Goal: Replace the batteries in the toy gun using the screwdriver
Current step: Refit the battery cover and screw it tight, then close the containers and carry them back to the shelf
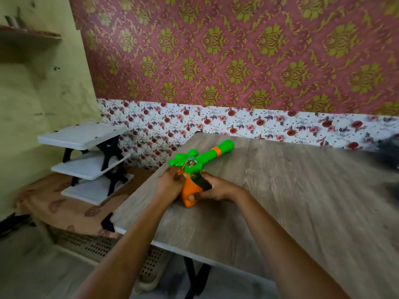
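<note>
A green toy gun (207, 154) with an orange grip (190, 190) lies on the wooden table (280, 201), its barrel pointing away to the right. My left hand (169, 183) holds a small screwdriver (185, 166) with an amber handle; its thin metal shaft slants up over the gun's green body. My right hand (216, 187) grips the orange handle from the right, with the thumb on its lower end. A dark piece sits between my right fingers and the grip; what it is cannot be told.
The table's left edge and near corner (121, 225) lie close to my left arm. A white three-tier rack (90, 160) stands to the left on a patterned cloth. A dark blurred object (388, 152) sits at the table's far right.
</note>
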### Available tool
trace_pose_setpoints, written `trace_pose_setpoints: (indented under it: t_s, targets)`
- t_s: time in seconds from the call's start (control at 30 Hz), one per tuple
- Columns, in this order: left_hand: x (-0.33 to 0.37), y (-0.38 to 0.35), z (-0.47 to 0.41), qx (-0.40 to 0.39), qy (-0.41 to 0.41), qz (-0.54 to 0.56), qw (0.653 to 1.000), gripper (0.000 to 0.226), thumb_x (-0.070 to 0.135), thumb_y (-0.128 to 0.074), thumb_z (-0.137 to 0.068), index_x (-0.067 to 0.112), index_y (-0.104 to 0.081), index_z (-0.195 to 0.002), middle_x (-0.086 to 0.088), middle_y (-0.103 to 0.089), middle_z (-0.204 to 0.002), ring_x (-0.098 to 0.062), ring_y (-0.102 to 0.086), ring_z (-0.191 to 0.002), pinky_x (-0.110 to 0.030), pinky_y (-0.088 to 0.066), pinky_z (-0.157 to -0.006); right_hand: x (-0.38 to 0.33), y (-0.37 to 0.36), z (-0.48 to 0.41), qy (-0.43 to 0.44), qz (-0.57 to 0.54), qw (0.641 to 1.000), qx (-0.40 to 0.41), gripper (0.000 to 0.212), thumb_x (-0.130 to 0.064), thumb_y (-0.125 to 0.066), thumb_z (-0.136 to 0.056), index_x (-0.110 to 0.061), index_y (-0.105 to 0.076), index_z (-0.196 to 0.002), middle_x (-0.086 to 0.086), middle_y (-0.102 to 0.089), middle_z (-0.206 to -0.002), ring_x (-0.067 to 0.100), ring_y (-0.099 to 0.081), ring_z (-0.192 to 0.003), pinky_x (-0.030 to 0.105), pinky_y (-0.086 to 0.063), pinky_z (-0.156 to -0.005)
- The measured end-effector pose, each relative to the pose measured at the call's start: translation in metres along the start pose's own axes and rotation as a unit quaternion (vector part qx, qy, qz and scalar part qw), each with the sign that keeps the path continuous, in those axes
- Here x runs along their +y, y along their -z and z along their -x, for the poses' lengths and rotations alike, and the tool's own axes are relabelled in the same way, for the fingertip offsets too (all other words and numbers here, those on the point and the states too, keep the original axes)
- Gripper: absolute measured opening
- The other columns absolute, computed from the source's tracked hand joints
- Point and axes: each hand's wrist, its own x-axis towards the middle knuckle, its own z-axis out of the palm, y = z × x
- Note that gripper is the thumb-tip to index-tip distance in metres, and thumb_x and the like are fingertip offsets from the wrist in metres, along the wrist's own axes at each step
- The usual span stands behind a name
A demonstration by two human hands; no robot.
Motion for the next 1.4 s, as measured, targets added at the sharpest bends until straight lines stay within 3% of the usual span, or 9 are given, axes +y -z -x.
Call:
trace_pose_setpoints:
  t_s: [0.23, 0.4, 0.53, 0.67, 0.77, 0.93, 1.03, 1.13, 1.4]
  targets:
    - [-0.008, 0.008, -0.006, 0.032, -0.007, -0.010, 0.999, 0.027, 0.019, -0.051, -0.094, 0.008, -0.059, -0.117, -0.016, -0.059, -0.122, -0.032, -0.055, -0.110, -0.038, -0.042, -0.094, -0.008, -0.005, 0.003, -0.003, 0.003, 1.000, 0.007, 0.093, -0.039, -0.071, -0.078, -0.009, -0.018, -0.148, 0.004, -0.019, -0.155, 0.017, -0.024, -0.141, 0.032, -0.021, -0.116]
    - [0.004, 0.011, 0.013, 0.137, -0.046, -0.028, 0.989, 0.031, 0.020, -0.054, -0.093, 0.007, -0.058, -0.120, -0.018, -0.061, -0.119, -0.037, -0.053, -0.111, -0.040, -0.041, -0.089, 0.015, 0.017, 0.057, -0.005, 0.033, 0.996, 0.083, 0.074, -0.032, -0.066, -0.083, -0.008, -0.031, -0.144, 0.007, -0.032, -0.150, 0.017, -0.033, -0.136, 0.017, -0.025, -0.105]
    - [0.056, -0.018, 0.037, 0.067, -0.111, 0.139, 0.982, 0.026, 0.019, -0.059, -0.089, 0.009, -0.060, -0.112, -0.014, -0.068, -0.104, -0.029, -0.064, -0.094, -0.038, -0.052, -0.083, 0.041, 0.055, 0.128, -0.028, 0.054, 0.981, 0.185, 0.062, -0.035, -0.065, -0.084, -0.013, -0.044, -0.138, 0.004, -0.042, -0.146, 0.017, -0.038, -0.134, 0.020, -0.027, -0.105]
    - [0.133, -0.078, 0.072, -0.052, -0.152, 0.214, 0.963, 0.013, 0.003, -0.050, -0.093, 0.014, -0.052, -0.099, -0.006, -0.066, -0.095, -0.011, -0.060, -0.073, -0.015, -0.049, -0.060, 0.068, 0.090, 0.208, -0.077, 0.011, 0.951, 0.298, 0.055, -0.036, -0.067, -0.082, -0.014, -0.053, -0.131, -0.001, -0.050, -0.139, 0.014, -0.045, -0.129, 0.020, -0.031, -0.102]
    - [0.189, -0.130, 0.104, -0.092, -0.169, 0.203, 0.960, 0.003, 0.011, -0.057, -0.089, 0.009, -0.059, -0.089, -0.006, -0.064, -0.084, -0.017, -0.056, -0.075, -0.025, -0.045, -0.069, 0.093, 0.116, 0.282, -0.126, 0.044, 0.919, 0.370, 0.050, -0.036, -0.065, -0.084, -0.016, -0.055, -0.129, -0.002, -0.053, -0.136, 0.015, -0.047, -0.127, 0.021, -0.033, -0.102]
    - [0.255, -0.197, 0.150, -0.165, -0.204, 0.189, 0.946, 0.032, 0.030, -0.065, -0.087, 0.005, -0.059, -0.067, -0.005, -0.053, -0.059, -0.017, -0.049, -0.059, -0.030, -0.041, -0.064, 0.132, 0.134, 0.380, -0.213, 0.139, 0.863, 0.437, 0.049, -0.035, -0.062, -0.086, -0.018, -0.052, -0.131, 0.005, -0.057, -0.132, 0.023, -0.055, -0.118, 0.037, -0.044, -0.099]
    - [0.284, -0.229, 0.169, -0.217, -0.222, 0.199, 0.930, 0.020, 0.026, -0.061, -0.090, 0.008, -0.071, -0.092, -0.012, -0.070, -0.082, -0.020, -0.060, -0.065, -0.031, -0.053, -0.074, 0.149, 0.136, 0.411, -0.265, 0.186, 0.836, 0.443, 0.054, -0.036, -0.059, -0.087, -0.019, -0.045, -0.136, 0.006, -0.054, -0.134, 0.024, -0.052, -0.121, 0.032, -0.041, -0.098]
    - [0.302, -0.256, 0.173, -0.185, -0.301, 0.069, 0.933, 0.023, 0.028, -0.055, -0.092, 0.017, -0.071, -0.103, -0.010, -0.070, -0.100, -0.028, -0.064, -0.085, -0.032, -0.052, -0.077, 0.167, 0.138, 0.429, -0.286, 0.212, 0.816, 0.457, 0.062, -0.037, -0.056, -0.088, -0.011, -0.035, -0.141, 0.010, -0.041, -0.145, 0.023, -0.038, -0.134, 0.031, -0.031, -0.108]
    - [0.326, -0.298, 0.151, -0.209, -0.343, -0.106, 0.910, 0.037, 0.029, -0.054, -0.093, 0.028, -0.055, -0.130, -0.008, -0.059, -0.130, -0.030, -0.057, -0.114, -0.038, -0.047, -0.096, 0.202, 0.126, 0.449, -0.321, -0.002, 0.801, 0.505, 0.078, -0.043, -0.052, -0.090, -0.004, -0.016, -0.147, 0.014, -0.021, -0.154, 0.028, -0.023, -0.141, 0.036, -0.022, -0.113]
